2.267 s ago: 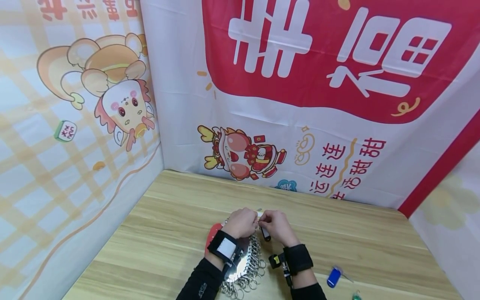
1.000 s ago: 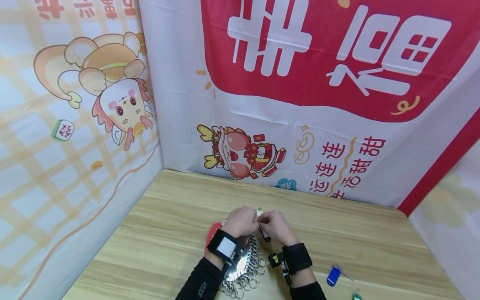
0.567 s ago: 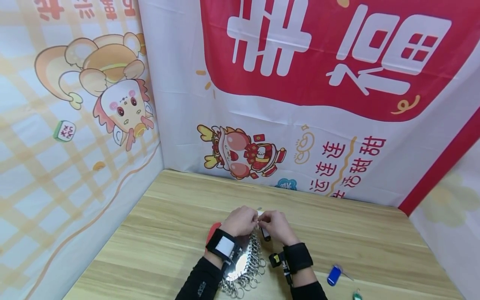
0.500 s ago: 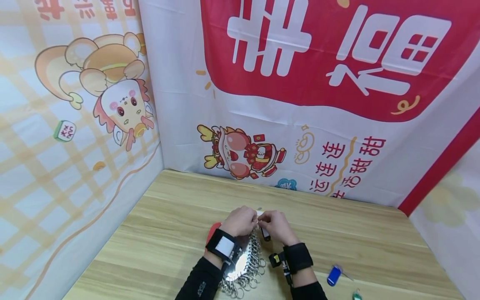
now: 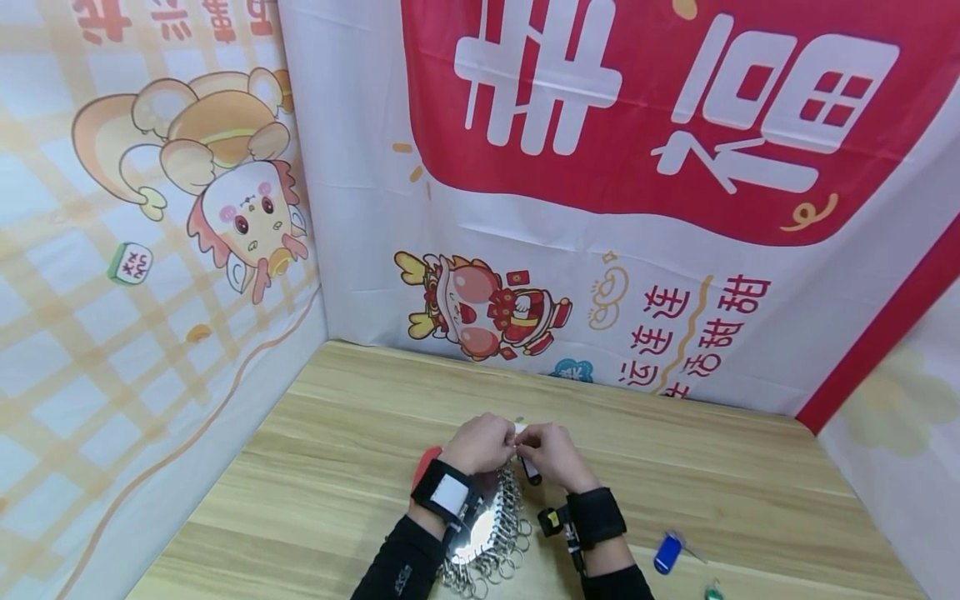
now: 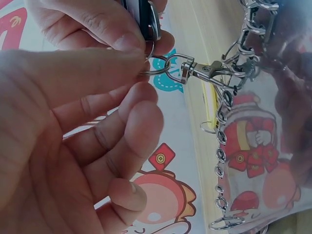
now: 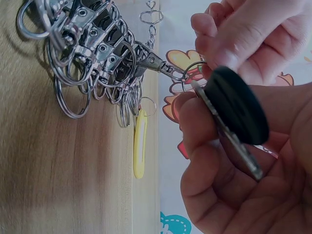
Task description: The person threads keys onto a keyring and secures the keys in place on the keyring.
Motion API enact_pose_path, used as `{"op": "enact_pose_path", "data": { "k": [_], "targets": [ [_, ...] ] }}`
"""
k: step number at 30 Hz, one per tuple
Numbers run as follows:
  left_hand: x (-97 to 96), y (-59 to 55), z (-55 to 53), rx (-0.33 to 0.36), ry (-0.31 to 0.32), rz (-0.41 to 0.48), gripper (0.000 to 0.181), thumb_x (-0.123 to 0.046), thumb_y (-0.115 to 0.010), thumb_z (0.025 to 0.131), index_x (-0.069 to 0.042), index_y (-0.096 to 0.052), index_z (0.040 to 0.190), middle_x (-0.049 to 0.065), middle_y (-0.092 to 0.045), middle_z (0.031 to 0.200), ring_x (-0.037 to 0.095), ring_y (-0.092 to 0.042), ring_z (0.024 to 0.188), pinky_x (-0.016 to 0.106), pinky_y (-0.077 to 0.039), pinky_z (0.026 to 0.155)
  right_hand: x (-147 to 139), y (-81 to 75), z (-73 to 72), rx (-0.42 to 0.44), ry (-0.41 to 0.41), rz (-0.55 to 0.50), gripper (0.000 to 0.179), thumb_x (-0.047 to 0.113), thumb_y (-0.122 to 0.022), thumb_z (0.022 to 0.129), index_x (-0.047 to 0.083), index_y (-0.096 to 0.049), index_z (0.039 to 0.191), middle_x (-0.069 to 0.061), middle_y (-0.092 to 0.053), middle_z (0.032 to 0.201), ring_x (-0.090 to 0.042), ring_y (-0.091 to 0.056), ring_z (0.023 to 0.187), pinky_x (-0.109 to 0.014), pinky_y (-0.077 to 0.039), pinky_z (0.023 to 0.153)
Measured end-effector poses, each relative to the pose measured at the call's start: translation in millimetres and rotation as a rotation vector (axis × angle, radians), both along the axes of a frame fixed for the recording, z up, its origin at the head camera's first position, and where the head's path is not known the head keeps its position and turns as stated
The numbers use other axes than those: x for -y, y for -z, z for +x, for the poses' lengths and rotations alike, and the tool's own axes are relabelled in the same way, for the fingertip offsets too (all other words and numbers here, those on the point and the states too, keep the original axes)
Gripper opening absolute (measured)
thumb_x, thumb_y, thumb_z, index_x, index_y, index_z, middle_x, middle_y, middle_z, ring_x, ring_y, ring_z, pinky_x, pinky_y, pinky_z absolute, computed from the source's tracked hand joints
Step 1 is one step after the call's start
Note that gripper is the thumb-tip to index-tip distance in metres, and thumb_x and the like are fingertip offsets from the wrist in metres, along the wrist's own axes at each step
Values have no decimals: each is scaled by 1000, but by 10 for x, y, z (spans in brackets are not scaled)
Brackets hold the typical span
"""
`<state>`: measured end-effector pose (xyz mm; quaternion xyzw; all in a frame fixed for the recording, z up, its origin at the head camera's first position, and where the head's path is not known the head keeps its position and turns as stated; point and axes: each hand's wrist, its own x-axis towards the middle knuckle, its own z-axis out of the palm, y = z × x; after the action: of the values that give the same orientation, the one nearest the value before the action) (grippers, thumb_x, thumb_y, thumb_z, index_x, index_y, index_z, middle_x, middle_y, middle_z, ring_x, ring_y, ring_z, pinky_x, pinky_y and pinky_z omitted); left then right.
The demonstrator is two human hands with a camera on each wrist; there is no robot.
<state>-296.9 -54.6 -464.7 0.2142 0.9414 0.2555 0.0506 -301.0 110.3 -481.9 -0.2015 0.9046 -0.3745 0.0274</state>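
In the head view my left hand (image 5: pixel 480 442) and right hand (image 5: pixel 555 454) meet fingertip to fingertip over the table. My left thumb and forefinger pinch a metal split ring (image 6: pixel 157 72), linked to a silver swivel clasp (image 6: pixel 204 70). My right fingers hold a black key tag (image 7: pixel 239 107), seen nearly edge-on, with a flat metal key (image 7: pixel 233 139) against it. The tag and key sit right at the split ring; my fingertips partly hide where they join. The clasp hangs from a chain (image 6: pixel 221 155) along the edge of a shiny clear sheet (image 5: pixel 476 533).
Several more clasps with rings (image 7: pixel 73 92) line the sheet. A red piece (image 5: pixel 425 467) shows at its left. A yellow tag (image 7: pixel 140 144) lies beyond on the wooden table (image 5: pixel 337 467). At the right are a blue key tag (image 5: pixel 667 553) and a green one (image 5: pixel 713 592).
Both hands keep their place, with only small shifts of the fingers. The black tag below my right hand tilts slightly.
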Motion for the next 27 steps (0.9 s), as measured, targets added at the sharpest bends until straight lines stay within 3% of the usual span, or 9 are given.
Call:
{"op": "enact_pose_path", "data": {
  "k": [9, 16, 21, 27],
  "targets": [
    [0, -3, -6, 13, 0, -7, 13, -16, -63, 90, -13, -66, 77, -5, -52, 63, 10, -49, 57, 24, -39, 53, -2, -17, 21, -7, 9, -2, 9, 6, -65, 88, 11, -73, 91, 1, -67, 84, -11, -57, 71, -26, -47, 59],
    [0, 14, -25, -76, 30, -16, 22, -17, -63, 89, -14, -60, 67, -6, -49, 57, 9, -47, 51, 24, -37, 49, -6, -40, 29, -68, -42, 18, 9, 4, -65, 88, 8, -72, 89, -1, -68, 82, -9, -56, 67, -25, -46, 56],
    [15, 14, -24, -50, 46, 2, 14, -14, -66, 86, -13, -66, 72, -7, -51, 59, 8, -48, 54, 23, -38, 51, -18, -40, 33, -67, -23, 10, 9, 3, -64, 87, 8, -72, 88, -1, -68, 83, -9, -56, 68, -25, -46, 56],
    [11, 16, -30, -55, 27, -5, 21, -16, -61, 90, -16, -59, 68, -6, -51, 59, 9, -48, 53, 24, -39, 49, -16, -23, 25, -60, -1, 4, 10, 5, -65, 88, 9, -73, 92, -2, -69, 87, -11, -59, 72, -26, -48, 58]
  ]
}}
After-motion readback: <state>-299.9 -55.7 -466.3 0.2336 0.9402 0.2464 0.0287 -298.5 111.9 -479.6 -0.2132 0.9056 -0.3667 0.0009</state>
